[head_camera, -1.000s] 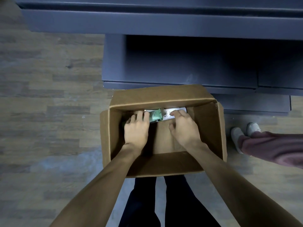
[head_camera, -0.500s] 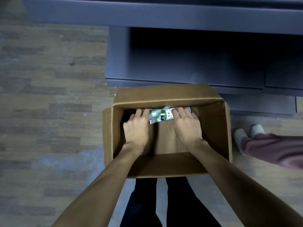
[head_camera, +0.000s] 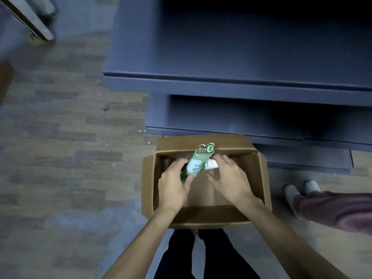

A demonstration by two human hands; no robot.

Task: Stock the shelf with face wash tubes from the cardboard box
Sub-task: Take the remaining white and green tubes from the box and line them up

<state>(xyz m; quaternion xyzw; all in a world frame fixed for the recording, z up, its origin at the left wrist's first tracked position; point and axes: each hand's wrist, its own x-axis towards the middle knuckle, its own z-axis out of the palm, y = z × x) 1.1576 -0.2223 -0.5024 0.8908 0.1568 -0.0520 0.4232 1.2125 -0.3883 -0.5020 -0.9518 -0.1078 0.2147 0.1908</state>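
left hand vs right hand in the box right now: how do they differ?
The left hand grips the green face wash tube, fingers and thumb curled round its lower end; the right hand grips nothing visible. The left hand tilts its tube up above the box rim; the right hand's fingers rest spread on a white tube lying flat. Both are inside the cardboard box.

We look down into an open cardboard box point(head_camera: 205, 215) on the wooden floor point(head_camera: 66, 158), just before dark grey shelves point(head_camera: 231, 85). Our left hand point(head_camera: 174, 187) grips a green face wash tube point(head_camera: 198, 163), tilted up over the far wall. Our right hand point(head_camera: 229, 180) rests fingers on a white tube point(head_camera: 211, 164) inside.
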